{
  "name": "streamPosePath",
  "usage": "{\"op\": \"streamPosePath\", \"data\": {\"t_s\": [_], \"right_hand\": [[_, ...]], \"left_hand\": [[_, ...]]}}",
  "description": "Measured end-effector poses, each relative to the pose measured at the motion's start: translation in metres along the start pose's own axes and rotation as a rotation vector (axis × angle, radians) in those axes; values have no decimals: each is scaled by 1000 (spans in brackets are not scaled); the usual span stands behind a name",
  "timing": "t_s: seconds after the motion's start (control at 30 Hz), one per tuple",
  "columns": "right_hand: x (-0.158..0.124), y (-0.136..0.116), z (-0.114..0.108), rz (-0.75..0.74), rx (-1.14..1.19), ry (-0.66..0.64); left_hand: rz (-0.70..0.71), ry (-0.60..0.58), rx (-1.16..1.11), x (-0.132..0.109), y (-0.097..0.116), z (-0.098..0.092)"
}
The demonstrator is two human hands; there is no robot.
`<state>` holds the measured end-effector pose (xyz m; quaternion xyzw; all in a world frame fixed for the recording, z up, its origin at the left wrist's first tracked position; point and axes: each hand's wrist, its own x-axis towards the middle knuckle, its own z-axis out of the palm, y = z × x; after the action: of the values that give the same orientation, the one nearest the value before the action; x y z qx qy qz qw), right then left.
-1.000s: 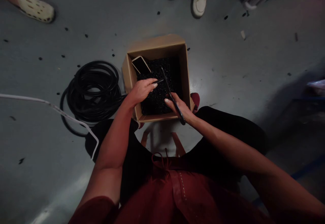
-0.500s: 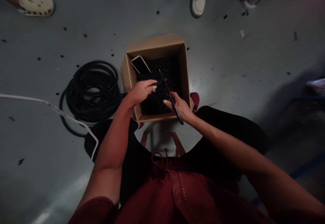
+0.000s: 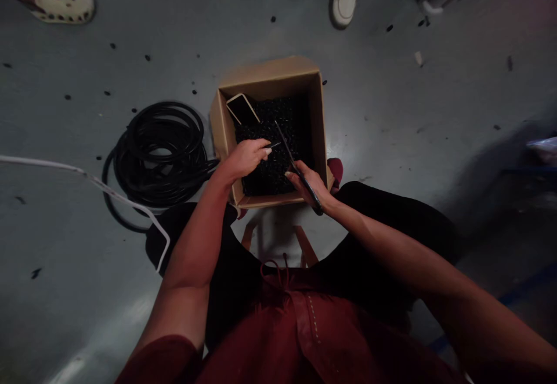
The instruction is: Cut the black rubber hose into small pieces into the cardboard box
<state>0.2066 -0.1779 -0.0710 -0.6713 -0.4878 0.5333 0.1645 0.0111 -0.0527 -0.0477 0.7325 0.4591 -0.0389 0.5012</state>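
Note:
Over the cardboard box (image 3: pixel 322 123), my left hand (image 3: pixel 249 156) is closed in a pinch on a short black ridged strip (image 3: pixel 274 145), whose end sticks out to the right. My right hand (image 3: pixel 311 184) is wrapped round a pair of dark scissors (image 3: pixel 285 140), blades pointing up and to the left, close to the strip's end. I cannot make out whether the blades touch it. Below both hands, many small black pieces (image 3: pixel 272 172) fill the box. A phone-like dark rectangle with a pale rim (image 3: pixel 242 109) leans in the box's far left corner.
A coil of black hose (image 3: pixel 159 123) lies on the floor left of the box. A white cable (image 3: pixel 108 194) crosses from the left to my knee. Other people's shoes (image 3: pixel 346 4) are at the top. Small black bits (image 3: pixel 148 58) are scattered over the floor.
The scissors have turned slightly in my right hand and their blades look wider apart, with the handle further right. More of the ridged strip shows beyond my left fingers.

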Motion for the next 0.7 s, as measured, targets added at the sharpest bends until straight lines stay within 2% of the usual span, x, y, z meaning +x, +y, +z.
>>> {"op": "streamPosePath", "data": {"t_s": [0.1, 0.37, 0.57, 0.7], "right_hand": [[-1, -2, 2, 62, 11, -32], [0, 8, 14, 112, 65, -92], [0, 17, 21, 102, 71, -112], [0, 17, 20, 79, 51, -120]], "left_hand": [[-31, -22, 88, 1, -1, 3], [-92, -110, 311, 0, 7, 5], [-164, -171, 378, -1, 9, 6], [-153, -160, 357, 1, 3, 8]]}}
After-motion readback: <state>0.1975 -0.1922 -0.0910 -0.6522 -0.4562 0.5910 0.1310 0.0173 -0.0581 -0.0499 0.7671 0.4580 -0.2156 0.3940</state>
